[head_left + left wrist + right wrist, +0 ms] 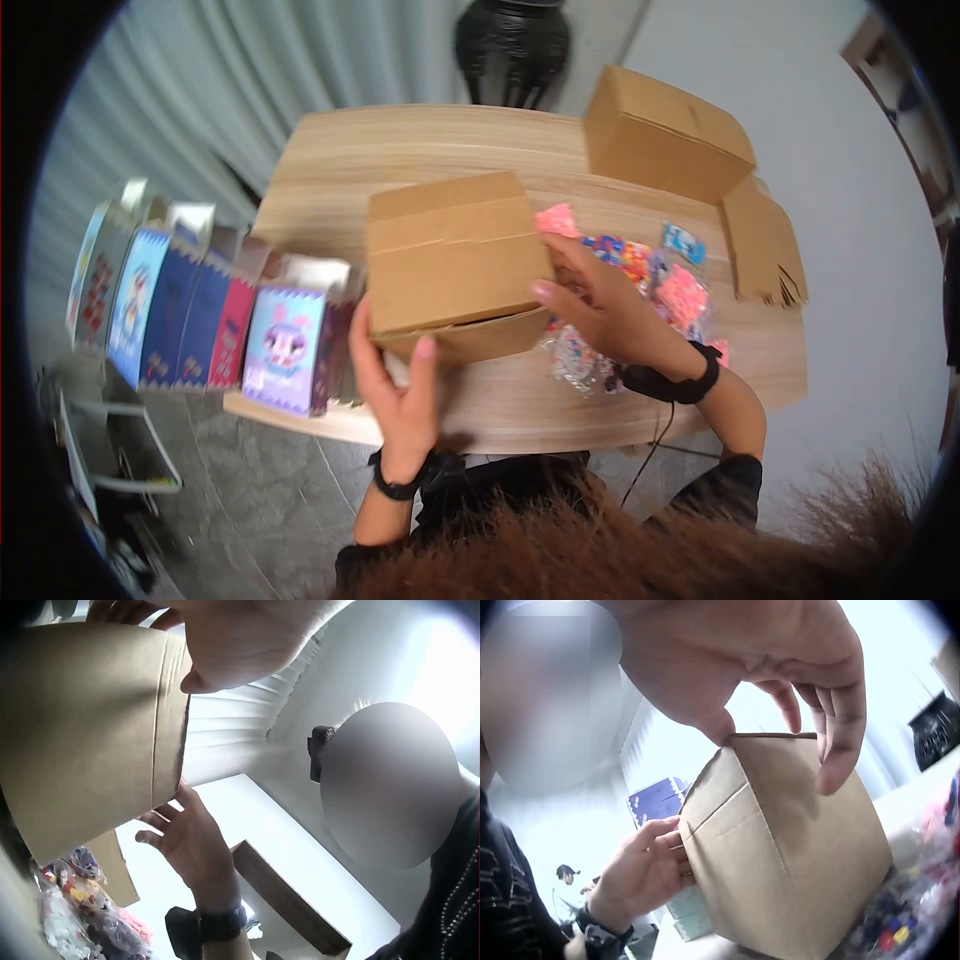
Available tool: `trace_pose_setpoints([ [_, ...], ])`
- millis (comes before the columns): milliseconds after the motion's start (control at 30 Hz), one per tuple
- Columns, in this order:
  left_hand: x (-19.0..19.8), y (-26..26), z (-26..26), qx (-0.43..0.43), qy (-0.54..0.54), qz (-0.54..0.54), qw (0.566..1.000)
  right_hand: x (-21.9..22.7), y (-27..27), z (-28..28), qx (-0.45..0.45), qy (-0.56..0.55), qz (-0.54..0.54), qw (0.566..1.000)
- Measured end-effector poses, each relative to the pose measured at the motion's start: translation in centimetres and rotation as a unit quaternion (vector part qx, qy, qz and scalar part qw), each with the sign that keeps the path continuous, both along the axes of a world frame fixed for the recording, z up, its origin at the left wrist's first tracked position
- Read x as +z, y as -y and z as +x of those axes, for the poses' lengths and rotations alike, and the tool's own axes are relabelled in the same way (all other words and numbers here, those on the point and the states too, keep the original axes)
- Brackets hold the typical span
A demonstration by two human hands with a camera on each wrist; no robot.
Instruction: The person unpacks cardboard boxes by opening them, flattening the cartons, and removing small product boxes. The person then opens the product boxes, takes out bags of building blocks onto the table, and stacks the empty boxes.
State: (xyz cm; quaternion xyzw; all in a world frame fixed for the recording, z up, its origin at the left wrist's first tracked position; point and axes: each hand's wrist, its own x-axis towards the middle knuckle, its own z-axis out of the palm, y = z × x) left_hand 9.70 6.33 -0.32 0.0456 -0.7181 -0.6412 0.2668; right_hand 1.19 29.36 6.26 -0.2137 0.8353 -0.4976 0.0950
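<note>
A brown cardboard box [450,255] stands near the middle of the wooden table, its top flaps folded over and a narrow gap along the front edge. My left hand [398,405] grips its near left corner, thumb on the front and fingers along the left side. At the right side, my right hand [612,312] holds the upper edge between thumb and fingers. The right wrist view shows that thumb at a top corner of the box [802,832], with the fingers spread over the adjoining side. The underside of the box is hidden in the head view.
Several printed cartoon boxes [285,350] line the table's left end. Clear bags of colourful small pieces [625,258] and a pink bag [682,293] lie right of the box. Another cardboard box [660,135] and a cardboard piece [762,245] stand at the far right.
</note>
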Motion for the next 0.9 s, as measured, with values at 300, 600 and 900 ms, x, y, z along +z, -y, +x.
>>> trace_pose_setpoints([
  [300,2.8,-0.7,4.0,0.03,-0.049,-0.111,0.992,1.5,0.0,6.1,-0.029,-0.031,-0.006,0.999],
  [600,-0.1,-0.2,11.0,0.04,-0.027,-0.083,0.995,0.0,-1.6,11.8,0.079,-0.037,0.046,0.995],
  [900,-1.7,-2.5,8.1,-0.02,0.009,0.118,0.993,-0.8,-1.9,10.6,0.015,-0.043,0.03,0.999],
])
